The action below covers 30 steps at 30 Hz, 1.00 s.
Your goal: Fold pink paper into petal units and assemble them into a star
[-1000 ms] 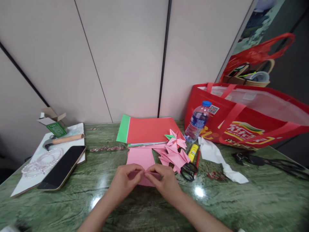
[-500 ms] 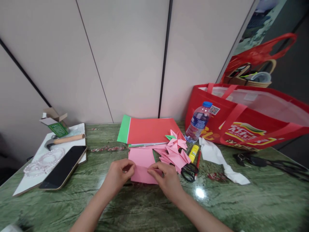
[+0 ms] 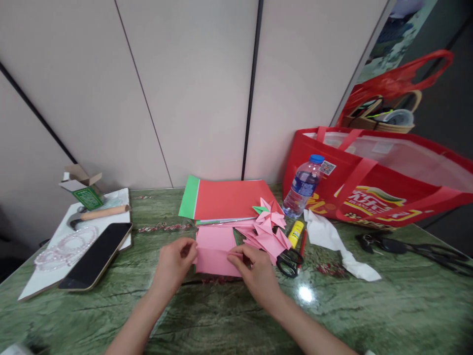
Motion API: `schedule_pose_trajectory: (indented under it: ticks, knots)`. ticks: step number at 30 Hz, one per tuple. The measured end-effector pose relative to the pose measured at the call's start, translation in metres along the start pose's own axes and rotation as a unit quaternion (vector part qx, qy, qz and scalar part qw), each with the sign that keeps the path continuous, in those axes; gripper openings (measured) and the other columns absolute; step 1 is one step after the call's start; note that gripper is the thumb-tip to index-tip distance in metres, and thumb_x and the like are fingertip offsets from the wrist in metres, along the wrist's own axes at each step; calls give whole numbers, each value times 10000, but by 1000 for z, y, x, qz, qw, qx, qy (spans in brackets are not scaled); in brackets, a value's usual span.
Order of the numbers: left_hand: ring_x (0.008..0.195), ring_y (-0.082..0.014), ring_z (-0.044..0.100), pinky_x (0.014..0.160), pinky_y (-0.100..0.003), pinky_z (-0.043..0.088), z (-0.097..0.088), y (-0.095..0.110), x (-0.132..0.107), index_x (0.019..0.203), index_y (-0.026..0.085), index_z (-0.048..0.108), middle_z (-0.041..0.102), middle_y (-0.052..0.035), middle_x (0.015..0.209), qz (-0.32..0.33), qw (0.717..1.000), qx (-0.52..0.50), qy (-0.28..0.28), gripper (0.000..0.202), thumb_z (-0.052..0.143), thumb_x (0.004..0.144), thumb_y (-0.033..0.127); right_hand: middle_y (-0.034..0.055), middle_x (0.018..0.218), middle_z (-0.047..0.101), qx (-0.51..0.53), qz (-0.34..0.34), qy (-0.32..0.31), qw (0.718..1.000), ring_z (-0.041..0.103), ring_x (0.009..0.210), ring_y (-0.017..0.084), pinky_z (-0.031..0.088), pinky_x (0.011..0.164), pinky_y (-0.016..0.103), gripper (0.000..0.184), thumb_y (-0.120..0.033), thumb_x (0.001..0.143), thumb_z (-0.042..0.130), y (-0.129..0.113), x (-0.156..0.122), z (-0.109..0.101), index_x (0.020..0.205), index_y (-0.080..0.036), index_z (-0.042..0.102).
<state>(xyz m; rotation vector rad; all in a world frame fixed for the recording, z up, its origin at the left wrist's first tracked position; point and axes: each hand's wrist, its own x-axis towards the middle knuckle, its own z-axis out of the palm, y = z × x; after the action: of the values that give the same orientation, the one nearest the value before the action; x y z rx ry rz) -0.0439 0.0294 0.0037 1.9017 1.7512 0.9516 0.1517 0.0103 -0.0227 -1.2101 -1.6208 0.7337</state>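
Since the earlier frame, the left hand (image 3: 172, 261) has slid toward 9 o'clock; it pinches the pink sheet (image 3: 216, 264) by its left edge, the right hand (image 3: 258, 271) by its 3 o'clock side. The sheet is held at 6 o'clock of the pink stack (image 3: 215, 238). This looks like lining up a fold, the next move calling for matched edges.

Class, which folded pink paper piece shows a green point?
The rearmost folded piece, beside the water bottle: a green point sticks out at its left. The other folded pieces, closer to the right hand, look pink throughout.
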Motion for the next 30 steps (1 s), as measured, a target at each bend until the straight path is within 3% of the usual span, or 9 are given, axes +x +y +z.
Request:
schedule_pose_trajectory:
  ticks: [2,4,7,10,15,18,22,26,30]
  knots:
    - [596,-195,611,598,-277,453,-3,-2,3,648,162,604,649,-22,588,-47,996,-56,41,137,536,670,280,17,650,638,6,12,13,1000,534,563,139,389,522,232,128,-257,767,561,2,1,-1,727,-161,636]
    - [604,-202,627,617,-300,484,-6,-1,5,685,155,585,647,-22,585,-100,978,-180,35,170,561,668,322,21,678,644,12,22,28,999,542,572,144,400,523,236,133,-269,764,561,4,2,-1,772,-160,637]
    - [669,-193,634,648,-316,506,-6,6,3,883,136,596,666,-37,699,-146,935,-320,-51,307,574,706,386,27,718,646,3,24,34,999,544,576,147,409,513,240,164,-278,760,561,8,2,-1,855,-164,631]
    - [691,-165,613,640,-308,514,-2,13,-3,1084,163,559,656,-29,769,-170,900,-372,-149,422,572,733,397,34,757,649,-6,13,21,1000,552,597,149,421,522,244,183,-268,770,544,9,1,0,906,-177,624]
    - [712,-160,580,610,-328,544,3,20,-11,1078,185,589,637,-33,824,-180,855,-430,-228,402,605,720,368,43,826,655,-7,-18,-10,1000,581,682,167,462,596,274,190,-222,788,521,10,1,0,944,-205,627]
    - [706,-170,588,595,-317,540,7,22,-12,1028,168,618,655,-56,833,-198,842,-449,-225,388,624,698,372,68,937,618,-30,-66,6,997,576,850,195,473,727,326,217,-183,784,525,10,1,0,972,-226,625]
    - [717,-164,607,627,-311,528,11,27,-13,1069,194,585,663,-46,876,-219,824,-483,-198,428,655,668,328,88,1110,540,-79,-153,37,984,468,1082,236,404,887,420,242,-176,763,568,11,0,0,988,-247,620]
    - [704,-156,610,634,-308,521,14,32,-15,1099,200,554,660,-38,882,-218,806,-515,-195,440,645,676,278,82,1041,594,-103,-217,19,971,423,1141,251,299,975,497,234,-227,716,643,11,-2,1,949,-220,617]
    - [654,-136,593,609,-284,507,16,32,-17,1118,204,540,657,-23,810,-221,812,-507,-186,444,624,687,265,80,1026,607,-102,-222,-5,970,441,1137,250,303,968,511,211,-258,709,654,9,-3,1,916,-224,625]
